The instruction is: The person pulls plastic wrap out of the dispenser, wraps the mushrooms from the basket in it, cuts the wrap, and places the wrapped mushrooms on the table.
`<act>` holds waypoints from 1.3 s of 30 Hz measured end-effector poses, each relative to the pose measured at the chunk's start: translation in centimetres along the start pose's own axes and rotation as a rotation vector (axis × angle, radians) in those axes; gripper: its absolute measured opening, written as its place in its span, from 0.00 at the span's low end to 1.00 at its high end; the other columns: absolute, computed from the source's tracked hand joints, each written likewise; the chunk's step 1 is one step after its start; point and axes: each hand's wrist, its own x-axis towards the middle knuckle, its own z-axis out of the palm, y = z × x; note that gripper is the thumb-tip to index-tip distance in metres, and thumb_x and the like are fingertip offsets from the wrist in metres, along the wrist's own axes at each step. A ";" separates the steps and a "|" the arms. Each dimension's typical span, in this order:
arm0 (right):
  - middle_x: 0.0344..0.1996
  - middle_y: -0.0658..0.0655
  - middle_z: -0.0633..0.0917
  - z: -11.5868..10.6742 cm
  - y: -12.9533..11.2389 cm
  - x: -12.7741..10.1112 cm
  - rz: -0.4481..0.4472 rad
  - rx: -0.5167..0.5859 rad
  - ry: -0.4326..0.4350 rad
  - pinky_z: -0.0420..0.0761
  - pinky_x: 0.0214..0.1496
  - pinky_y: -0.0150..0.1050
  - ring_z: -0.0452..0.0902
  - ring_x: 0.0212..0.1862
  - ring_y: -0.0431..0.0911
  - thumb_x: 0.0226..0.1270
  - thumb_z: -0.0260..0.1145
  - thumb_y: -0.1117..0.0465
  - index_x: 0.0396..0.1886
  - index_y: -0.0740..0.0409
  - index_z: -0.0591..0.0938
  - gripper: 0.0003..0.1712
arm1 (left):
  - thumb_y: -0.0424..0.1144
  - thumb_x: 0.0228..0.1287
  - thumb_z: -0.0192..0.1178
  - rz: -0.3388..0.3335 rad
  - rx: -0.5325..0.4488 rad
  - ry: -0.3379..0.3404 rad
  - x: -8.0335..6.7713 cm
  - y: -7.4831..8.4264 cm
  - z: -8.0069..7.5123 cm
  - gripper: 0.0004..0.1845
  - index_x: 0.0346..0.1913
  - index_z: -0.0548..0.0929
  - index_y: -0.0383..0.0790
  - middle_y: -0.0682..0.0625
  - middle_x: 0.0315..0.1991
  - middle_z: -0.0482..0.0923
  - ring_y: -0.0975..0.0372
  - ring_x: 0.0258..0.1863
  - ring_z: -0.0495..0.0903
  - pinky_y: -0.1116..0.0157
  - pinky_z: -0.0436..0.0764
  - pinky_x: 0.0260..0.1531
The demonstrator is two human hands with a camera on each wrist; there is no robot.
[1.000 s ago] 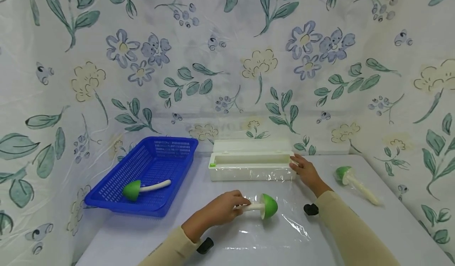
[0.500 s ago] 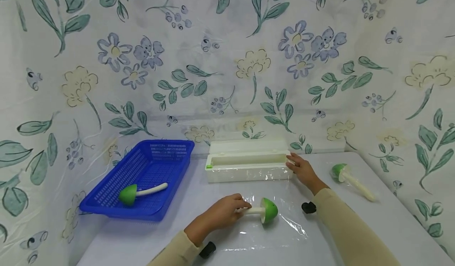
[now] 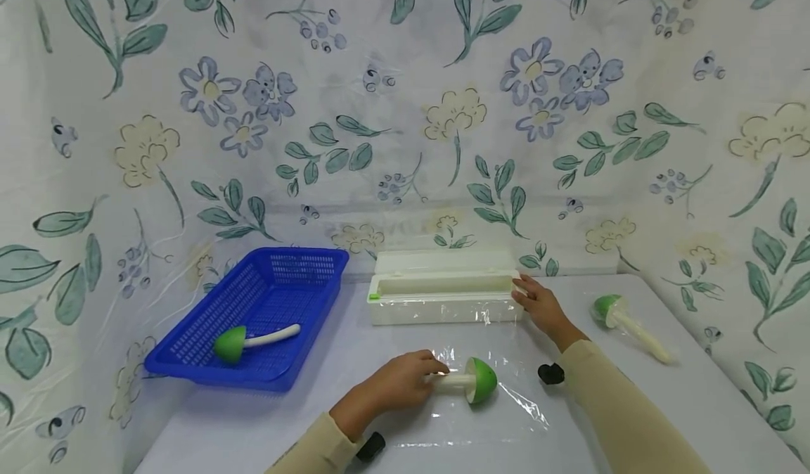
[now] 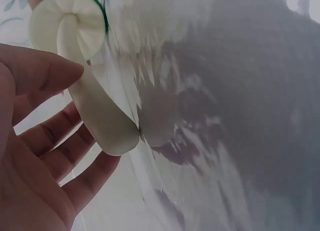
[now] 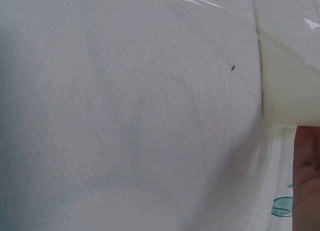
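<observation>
In the head view my left hand (image 3: 405,381) pinches the stem of a toy mushroom (image 3: 484,381) with a green domed cap. The mushroom lies on its side over a sheet of clear plastic wrap (image 3: 468,428), cap to the right. The left wrist view shows thumb and fingers around the pale stem (image 4: 102,113), its rounded end poking past them. My right hand (image 3: 545,309) grips the right end of a white plastic wrap dispenser (image 3: 443,312), whose lid is raised. The wrap stretches from its front toward me. In the right wrist view, fingers (image 5: 306,176) meet the box end (image 5: 290,86).
A blue mesh basket (image 3: 253,382) at the left holds another green-capped mushroom (image 3: 230,345). At the right lies a third mushroom (image 3: 633,326), covered in film. Black wrist-camera pieces (image 3: 551,373) sit by each wrist. A floral cloth wall (image 3: 405,143) closes off the back.
My left hand has brought the mushroom slightly toward me and lower over the wrap. The right hand stays on the dispenser's end. The head view has shifted a little.
</observation>
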 end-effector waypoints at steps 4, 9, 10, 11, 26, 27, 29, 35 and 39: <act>0.76 0.60 0.52 -0.1 0.0 -0.1 -0.015 -0.007 0.007 0.59 0.68 0.56 0.51 0.72 0.64 0.76 0.55 0.50 0.72 0.62 0.65 0.32 | 0.32 0.57 0.64 0.010 -0.008 -0.009 -0.1 0.0 -0.2 0.17 0.51 0.85 0.48 0.60 0.43 0.79 0.70 0.40 0.76 0.69 0.77 0.41; 0.76 0.61 0.51 -0.2 0.0 -0.4 -0.012 0.016 0.009 0.61 0.67 0.55 0.51 0.72 0.63 0.75 0.56 0.51 0.72 0.63 0.64 0.33 | 0.33 0.58 0.64 0.031 -0.014 -0.014 -0.3 0.0 -0.3 0.16 0.50 0.85 0.46 0.58 0.44 0.80 0.69 0.43 0.77 0.69 0.77 0.43; 0.76 0.60 0.51 -0.2 0.0 -0.5 -0.009 0.024 0.013 0.62 0.67 0.55 0.51 0.72 0.63 0.75 0.56 0.51 0.72 0.63 0.65 0.32 | 0.34 0.59 0.64 0.031 -0.015 -0.014 -0.3 0.0 -0.3 0.16 0.51 0.85 0.46 0.58 0.45 0.80 0.69 0.43 0.77 0.69 0.77 0.44; 0.76 0.60 0.51 -0.3 0.0 -0.6 -0.011 0.028 0.012 0.63 0.66 0.55 0.52 0.72 0.63 0.75 0.56 0.52 0.72 0.63 0.65 0.32 | 0.34 0.59 0.64 0.032 -0.011 -0.010 -0.4 0.0 -0.4 0.16 0.51 0.85 0.47 0.58 0.45 0.80 0.69 0.44 0.77 0.69 0.77 0.45; 0.74 0.65 0.55 -2.3 0.4 -2.0 0.050 0.065 0.002 0.70 0.61 0.54 0.63 0.67 0.63 0.77 0.54 0.50 0.75 0.61 0.60 0.34 | 0.38 0.62 0.65 -0.044 0.028 -0.013 -3.7 -0.3 -2.5 0.04 0.39 0.84 0.48 0.62 0.39 0.77 0.69 0.42 0.77 0.66 0.78 0.43; 0.72 0.67 0.58 -2.6 0.5 -2.4 0.048 0.022 0.007 0.71 0.60 0.55 0.65 0.66 0.63 0.76 0.54 0.49 0.75 0.61 0.60 0.35 | 0.38 0.61 0.66 -0.049 0.020 -0.034 -4.1 -0.4 -2.6 0.04 0.38 0.84 0.48 0.62 0.39 0.77 0.70 0.42 0.77 0.67 0.77 0.43; 0.69 0.70 0.65 -3.0 0.4 -3.3 0.025 -0.104 0.019 0.72 0.58 0.57 0.68 0.63 0.65 0.76 0.55 0.48 0.74 0.61 0.62 0.35 | 0.39 0.59 0.67 -0.054 0.000 -0.069 -5.0 -0.6 -2.8 0.06 0.39 0.85 0.46 0.62 0.38 0.77 0.69 0.40 0.77 0.67 0.77 0.42; 0.52 0.64 0.81 -3.0 -0.4 -7.5 -0.125 -0.304 -0.034 0.79 0.49 0.50 0.79 0.52 0.59 0.67 0.67 0.55 0.55 0.63 0.80 0.22 | 0.44 0.51 0.72 -0.091 -0.043 -0.137 -7.6 -0.7 -3.2 0.11 0.37 0.85 0.48 0.64 0.34 0.76 0.71 0.35 0.76 0.69 0.76 0.38; 0.42 0.50 0.85 -2.2 -1.4 -11.1 -0.226 -0.323 -0.296 0.80 0.43 0.39 0.80 0.43 0.45 0.60 0.72 0.52 0.44 0.55 0.85 0.16 | 0.49 0.46 0.75 -0.127 -0.061 -0.184 -9.1 -0.6 -3.2 0.15 0.36 0.85 0.49 0.66 0.31 0.74 0.72 0.32 0.72 0.69 0.74 0.36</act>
